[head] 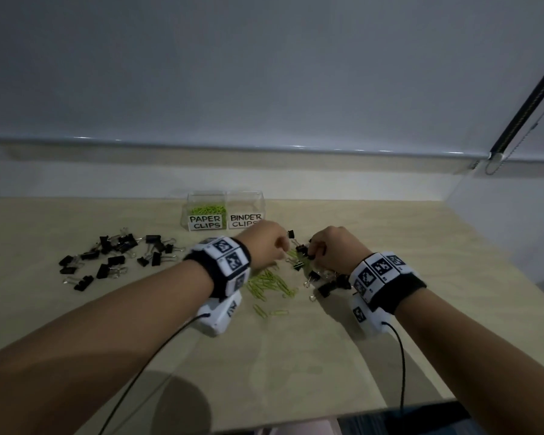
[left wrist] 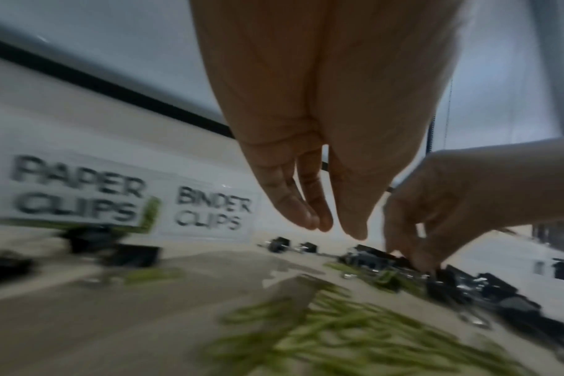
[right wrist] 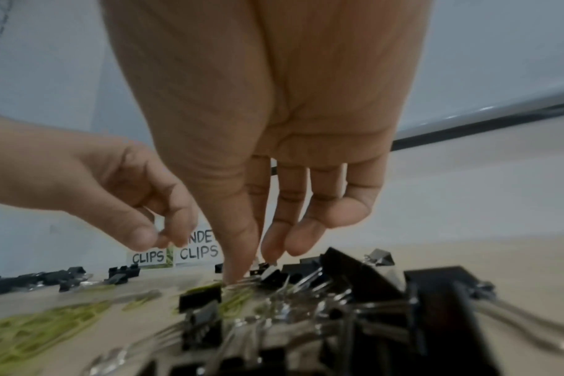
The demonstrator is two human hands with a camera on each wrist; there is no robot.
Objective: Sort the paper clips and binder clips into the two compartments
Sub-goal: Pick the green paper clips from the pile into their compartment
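Black binder clips (head: 107, 255), head view only

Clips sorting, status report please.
Left hand empty over green paper clips. Right hand reaching into black binder clips, grip unclear. Piles intermixed.

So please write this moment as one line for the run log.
left hand: above paper clips, holds nothing | right hand: fingertips at binder clips | paper-clip compartment: partly filled
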